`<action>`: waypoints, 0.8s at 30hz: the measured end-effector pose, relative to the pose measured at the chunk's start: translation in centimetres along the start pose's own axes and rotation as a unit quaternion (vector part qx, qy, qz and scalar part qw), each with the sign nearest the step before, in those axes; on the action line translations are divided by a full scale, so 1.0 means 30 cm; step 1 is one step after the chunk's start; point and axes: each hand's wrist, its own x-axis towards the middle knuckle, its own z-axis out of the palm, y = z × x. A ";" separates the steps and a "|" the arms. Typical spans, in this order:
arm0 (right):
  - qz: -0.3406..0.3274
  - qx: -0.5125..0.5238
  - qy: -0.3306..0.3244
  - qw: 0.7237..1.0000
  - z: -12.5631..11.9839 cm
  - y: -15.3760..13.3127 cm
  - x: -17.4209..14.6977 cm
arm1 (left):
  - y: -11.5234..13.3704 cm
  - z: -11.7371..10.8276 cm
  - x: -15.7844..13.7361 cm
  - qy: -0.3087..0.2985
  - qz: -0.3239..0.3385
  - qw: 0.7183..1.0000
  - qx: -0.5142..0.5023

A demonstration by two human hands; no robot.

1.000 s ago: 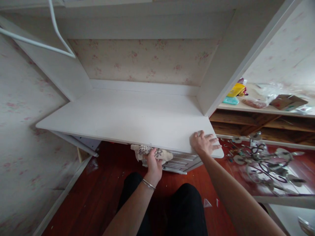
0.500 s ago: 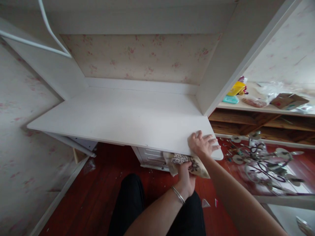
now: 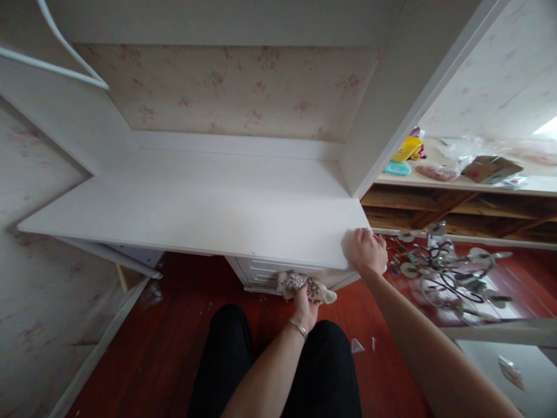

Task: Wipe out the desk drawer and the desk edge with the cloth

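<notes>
Head cam showed the left hand (image 3: 304, 302) had slid its patterned rag (image 3: 307, 284), bunched in a closed grip, back left under the desk (image 3: 195, 203) front edge, while the right hand (image 3: 365, 251) curled over the corner.

Desktop (image 3: 195, 209) lies bare; drawers (image 3: 261, 276) block underneath.

White wooden desk tops (image 3: 195, 203): one
Patterned beige cloths (image 3: 304, 284): one
Bare hands: two, left (image 3: 304, 306) and right (image 3: 365, 251)
Silver wrist bangles (image 3: 298, 328): one
Brown cardboard boxes (image 3: 491, 168): one
</notes>
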 end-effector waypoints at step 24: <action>-0.018 -0.011 0.032 0.999 0.042 0.012 0.001 | 0.442 0.047 -0.339 -0.071 0.185 0.980 -0.019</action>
